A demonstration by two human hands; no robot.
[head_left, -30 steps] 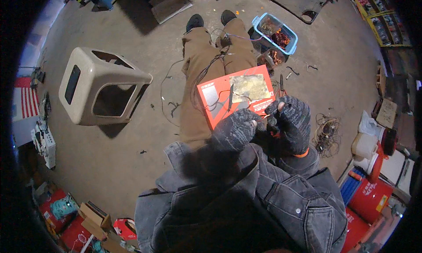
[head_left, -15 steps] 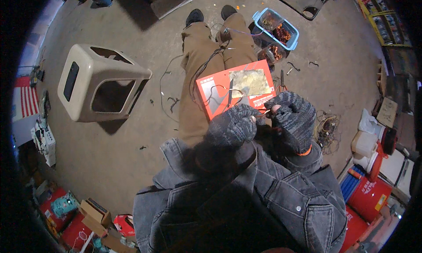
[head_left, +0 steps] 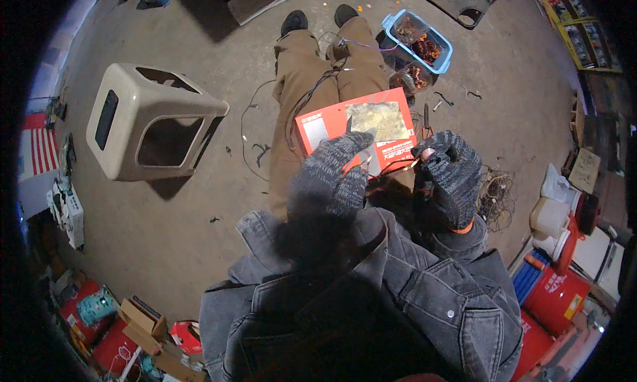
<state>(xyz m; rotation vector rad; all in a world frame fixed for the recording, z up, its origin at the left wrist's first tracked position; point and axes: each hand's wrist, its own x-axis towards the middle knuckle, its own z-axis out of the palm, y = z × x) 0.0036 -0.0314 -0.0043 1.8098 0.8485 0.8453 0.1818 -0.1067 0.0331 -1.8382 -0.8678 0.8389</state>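
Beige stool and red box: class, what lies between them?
In the head view, a stretch of floor with a thin wire and small dark scraps, then the person's brown trouser leg.

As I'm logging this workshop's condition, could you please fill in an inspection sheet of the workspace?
Surface: red box across the trousers, yellowish patch on top.
Job's things: thin wire at the right fingertips.
Clutter: dark scraps on the floor; blue basket with copper-coloured material.
Hands: both gloved; right hand pinches the wire; left hand over the box, grip unclear.
Cables: dark cable bundle over the trousers; wire tangle on the floor.
Surroundings: beige stool on its side; red drums at lower right.
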